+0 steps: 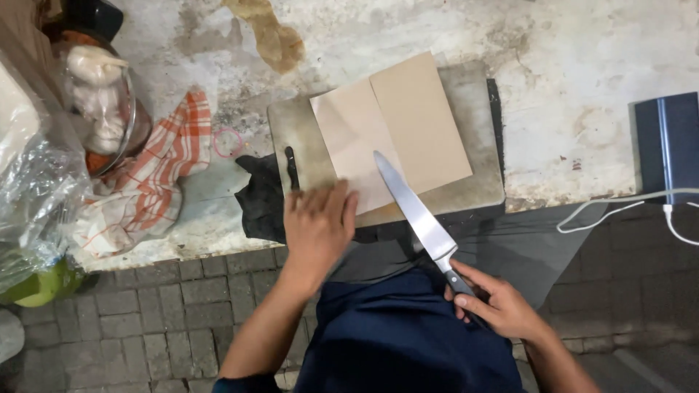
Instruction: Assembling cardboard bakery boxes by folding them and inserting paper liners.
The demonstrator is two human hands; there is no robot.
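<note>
The right hand (495, 302) is wrapped tight around the handle of a chef's knife (416, 207), whose blade slants up and left over a folded sheet of tan paper (408, 124). The left hand (317, 225) lies flat, fingers together, pressing the paper's near corner onto a worn cutting board (477, 109). A black cloth (262, 200) sits under the board's left end, with a red checked towel (164, 175) further left.

An outdoor food-preparation spot, likely a street stall: a worn, stained tabletop (568, 65) stands over paving-brick ground (145, 306), carrying a cutting board (480, 116), a checked cloth (156, 175), a glass jar (102, 109) and plastic bags (36, 204).
</note>
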